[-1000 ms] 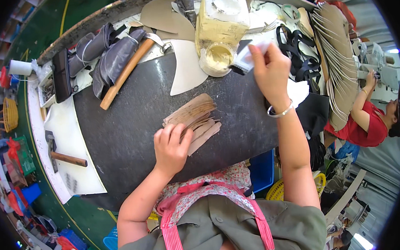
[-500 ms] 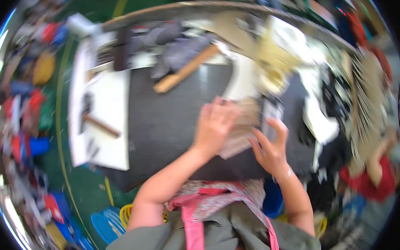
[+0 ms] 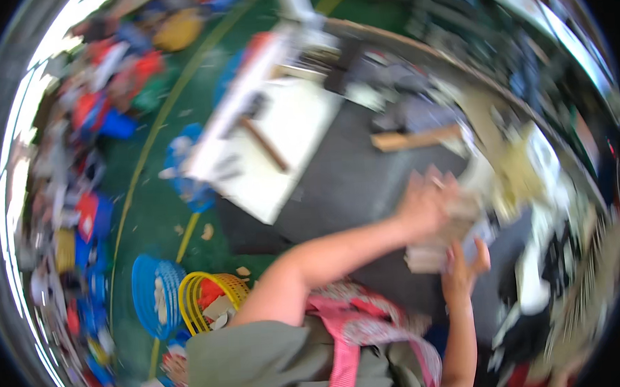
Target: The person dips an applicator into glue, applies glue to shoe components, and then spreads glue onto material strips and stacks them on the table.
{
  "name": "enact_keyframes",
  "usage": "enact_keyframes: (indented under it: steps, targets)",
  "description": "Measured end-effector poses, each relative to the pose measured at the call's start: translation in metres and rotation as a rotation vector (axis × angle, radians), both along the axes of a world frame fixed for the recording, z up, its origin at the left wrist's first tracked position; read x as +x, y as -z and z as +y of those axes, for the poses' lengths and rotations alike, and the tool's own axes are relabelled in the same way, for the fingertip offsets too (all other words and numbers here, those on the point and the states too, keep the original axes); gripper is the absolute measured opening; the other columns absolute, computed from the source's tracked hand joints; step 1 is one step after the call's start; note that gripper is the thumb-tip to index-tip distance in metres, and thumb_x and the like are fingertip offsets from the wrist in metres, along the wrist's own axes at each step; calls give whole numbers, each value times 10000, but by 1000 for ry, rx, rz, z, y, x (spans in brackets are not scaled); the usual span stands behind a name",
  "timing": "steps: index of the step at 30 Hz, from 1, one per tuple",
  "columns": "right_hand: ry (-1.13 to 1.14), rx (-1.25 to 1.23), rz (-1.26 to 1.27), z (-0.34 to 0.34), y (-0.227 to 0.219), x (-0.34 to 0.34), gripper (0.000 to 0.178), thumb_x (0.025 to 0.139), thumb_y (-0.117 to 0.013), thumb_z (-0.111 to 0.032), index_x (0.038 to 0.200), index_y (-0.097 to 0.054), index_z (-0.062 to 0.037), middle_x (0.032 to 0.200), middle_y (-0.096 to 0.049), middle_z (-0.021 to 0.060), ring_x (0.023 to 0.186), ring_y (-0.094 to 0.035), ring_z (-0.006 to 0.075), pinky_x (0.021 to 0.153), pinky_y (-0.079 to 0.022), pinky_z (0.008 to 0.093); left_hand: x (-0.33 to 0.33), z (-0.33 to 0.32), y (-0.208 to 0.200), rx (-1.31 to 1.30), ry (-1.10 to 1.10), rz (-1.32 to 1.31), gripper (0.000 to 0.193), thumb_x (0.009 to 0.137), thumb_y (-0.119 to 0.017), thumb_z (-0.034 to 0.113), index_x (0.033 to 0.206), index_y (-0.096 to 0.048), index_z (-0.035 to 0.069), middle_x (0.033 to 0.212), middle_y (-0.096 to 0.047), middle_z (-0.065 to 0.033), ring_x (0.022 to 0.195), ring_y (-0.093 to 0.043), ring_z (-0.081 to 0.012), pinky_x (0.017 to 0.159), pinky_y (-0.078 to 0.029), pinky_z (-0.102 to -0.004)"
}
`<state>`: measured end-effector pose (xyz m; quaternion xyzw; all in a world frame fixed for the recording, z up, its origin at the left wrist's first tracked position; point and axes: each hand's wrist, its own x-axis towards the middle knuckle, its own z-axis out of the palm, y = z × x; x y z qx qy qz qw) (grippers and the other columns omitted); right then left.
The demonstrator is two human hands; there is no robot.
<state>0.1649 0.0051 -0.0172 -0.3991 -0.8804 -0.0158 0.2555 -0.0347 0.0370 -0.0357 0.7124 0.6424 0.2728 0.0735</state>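
Observation:
A low stack of flat, beige-brown pieces (image 3: 427, 254) lies on the dark work surface (image 3: 351, 170). My left hand (image 3: 428, 203) is over the far part of that stack, smeared by motion, so whether its fingers grip anything is unclear. At the stack's right side is my right hand (image 3: 462, 266), its thumb and fingers apart and nothing visibly held. Just beyond its fingers shows a small pale grey object (image 3: 482, 233) too blurred to name. A wooden bar (image 3: 416, 139) rests farther off, before heaped grey pieces (image 3: 418, 111).
A hammer (image 3: 264, 144) lies on a white board (image 3: 300, 134) at the left. Yellowish and white material (image 3: 523, 175) is piled on the right. Blue (image 3: 146, 297) and yellow (image 3: 196, 297) baskets stand on the green floor at the lower left.
The view has swung left, so the table appears turned and shifted right, and the floor baskets show more fully. Both hands stay beside the stack.

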Motion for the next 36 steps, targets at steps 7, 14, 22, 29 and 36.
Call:
enact_keyframes:
  steps: [7, 14, 22, 29, 36]
  targets:
    - [178, -57, 606, 0, -71, 35, 295, 719, -730, 94, 966, -610, -15, 1017, -661, 174, 883, -620, 297, 765, -512, 342, 5, -75, -38, 151, 350, -108, 389, 746, -746, 133, 1097, -614, 33, 1093, -598, -105, 1027, -545, -315, 856, -460, -418]
    - [267, -829, 925, -33, -66, 75, 134, 891, -657, -29, 956, -543, 2, 1010, -702, 156, 836, -671, 165, 723, -534, 275, 28, -100, -26, 30, 431, 4, 345, 749, -629, 41, 1091, -646, 3, 1078, -622, -97, 1000, -576, -269, 842, -478, -405]
    - [-35, -336, 462, -29, -58, 53, 338, 710, -801, -17, 898, -521, -44, 959, -675, 158, 733, -631, 284, 646, -519, 338, 20, -97, -29, 32, 502, 93, 370, 778, -567, 111, 1107, -645, -39, 1134, -615, -105, 1034, -565, -250, 881, -463, -383]
    - [-55, -340, 397, -24, -56, 47, 348, 703, -798, -37, 882, -500, -42, 900, -648, 130, 703, -605, 283, 623, -508, 351, 18, -97, -30, 25, 506, 86, 378, 776, -570, 119, 1111, -647, -38, 1142, -616, -109, 1042, -565, -254, 887, -464, -386]
    - [-165, -339, 469, -28, -63, 36, 386, 679, -804, -24, 903, -491, -49, 900, -650, 132, 689, -611, 286, 615, -517, 349, 16, -98, -24, 23, 470, -45, 335, 726, -664, 1, 1056, -642, -48, 1072, -642, -134, 981, -611, -296, 849, -527, -384]
